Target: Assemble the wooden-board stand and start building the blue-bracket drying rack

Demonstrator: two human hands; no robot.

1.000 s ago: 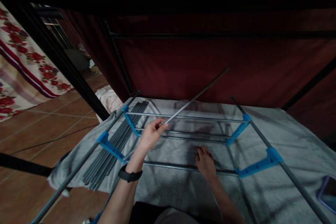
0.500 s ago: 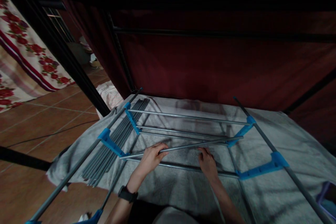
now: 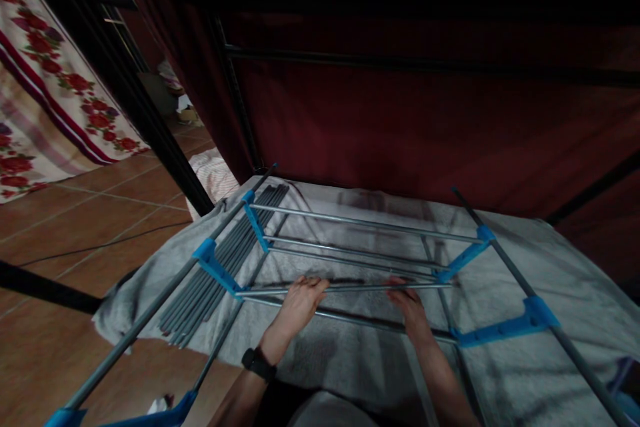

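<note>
A thin grey metal rod [image 3: 357, 288] lies crosswise in front of me, its left end at a blue plastic bracket [image 3: 220, 273] of a tubular rack frame. My left hand [image 3: 303, 300] is closed around the rod left of its middle, with a dark watch on the wrist. My right hand [image 3: 409, 303] has its fingers closed on the rod farther right. The rod's right end is apart from the right blue bracket [image 3: 505, 327]. Just below the hands, another crossbar [image 3: 360, 321] spans the two sides of the frame.
A bundle of loose grey rods [image 3: 220, 267] lies on the grey blanket [image 3: 350, 367] at the left. More crossbars join the far blue brackets. Black bed posts [image 3: 165, 133] and a dark red curtain [image 3: 400, 127] enclose the space. Tiled floor [image 3: 45, 233] shows left.
The rod's right end has swung down and toward me, so it lies nearly level. My right hand has come up onto it. The left hand keeps its hold, shifted slightly right.
</note>
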